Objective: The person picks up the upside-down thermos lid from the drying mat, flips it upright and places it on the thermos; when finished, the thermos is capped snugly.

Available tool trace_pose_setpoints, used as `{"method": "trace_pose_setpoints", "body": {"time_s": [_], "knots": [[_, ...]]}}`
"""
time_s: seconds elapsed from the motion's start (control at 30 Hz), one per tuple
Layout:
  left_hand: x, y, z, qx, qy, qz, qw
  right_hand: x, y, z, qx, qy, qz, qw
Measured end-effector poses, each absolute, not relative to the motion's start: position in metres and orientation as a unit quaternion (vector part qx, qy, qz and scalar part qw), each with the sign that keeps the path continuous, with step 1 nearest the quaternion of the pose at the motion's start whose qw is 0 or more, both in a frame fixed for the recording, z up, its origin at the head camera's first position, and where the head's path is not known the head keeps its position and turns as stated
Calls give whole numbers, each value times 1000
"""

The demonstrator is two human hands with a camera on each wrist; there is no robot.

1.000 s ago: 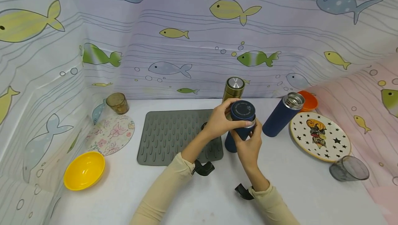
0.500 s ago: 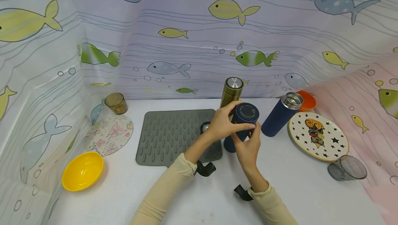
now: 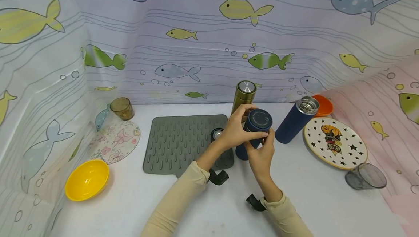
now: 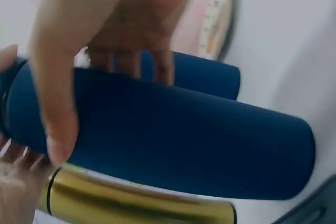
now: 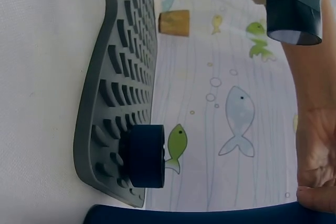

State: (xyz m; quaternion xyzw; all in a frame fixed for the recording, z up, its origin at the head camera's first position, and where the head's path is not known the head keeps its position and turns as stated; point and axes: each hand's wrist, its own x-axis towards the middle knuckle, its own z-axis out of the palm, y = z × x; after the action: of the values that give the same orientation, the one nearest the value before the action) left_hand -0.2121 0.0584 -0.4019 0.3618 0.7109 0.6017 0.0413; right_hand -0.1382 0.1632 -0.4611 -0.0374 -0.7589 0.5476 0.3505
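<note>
A dark blue vacuum flask [image 3: 241, 152] stands on the table beside the mat, its black-topped lid [image 3: 260, 119] uppermost. My left hand [image 3: 233, 130] grips the lid from the left, thumb across the front. Lower down, my right hand [image 3: 263, 157] holds the upper flask; the left wrist view shows its thumb and fingers around the dark blue body [image 4: 189, 135]. Whether the lid is fully seated is hidden by my fingers. A loose dark blue cap [image 5: 147, 156] sits on the grey mat [image 3: 183, 142] near my left wrist.
Behind my hands stands a gold flask [image 3: 243, 93]. To the right are a lidless blue flask [image 3: 292, 122], an orange bowl [image 3: 324, 105], a star-patterned plate [image 3: 353, 138] and a grey glass [image 3: 364, 177]. Leftward are a yellow bowl [image 3: 86, 180], floral plate [image 3: 114, 142] and brown glass [image 3: 122, 108].
The lid and my left hand have shifted slightly right and toward me, and the loose cap on the mat shows more. My right hand stays around the flask.
</note>
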Motion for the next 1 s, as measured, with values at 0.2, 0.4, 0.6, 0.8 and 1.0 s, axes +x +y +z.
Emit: {"method": "trace_pose_setpoints", "body": {"time_s": [0.2,0.4,0.6,0.8,1.0], "knots": [[-212,57,-403,378,680,623,79,-138,162,-462,-27,-759,546,354],[-210,60,-402,373,695,613,47,-138,161,-461,-34,-763,540,354],[-209,60,-404,375,686,621,58,-138,160,-460,-35,-760,545,351],[-211,58,-404,377,662,644,74,-138,157,-460,-33,-762,539,357],[-208,62,-403,351,706,612,63,-139,159,-461,-17,-754,549,360]]}}
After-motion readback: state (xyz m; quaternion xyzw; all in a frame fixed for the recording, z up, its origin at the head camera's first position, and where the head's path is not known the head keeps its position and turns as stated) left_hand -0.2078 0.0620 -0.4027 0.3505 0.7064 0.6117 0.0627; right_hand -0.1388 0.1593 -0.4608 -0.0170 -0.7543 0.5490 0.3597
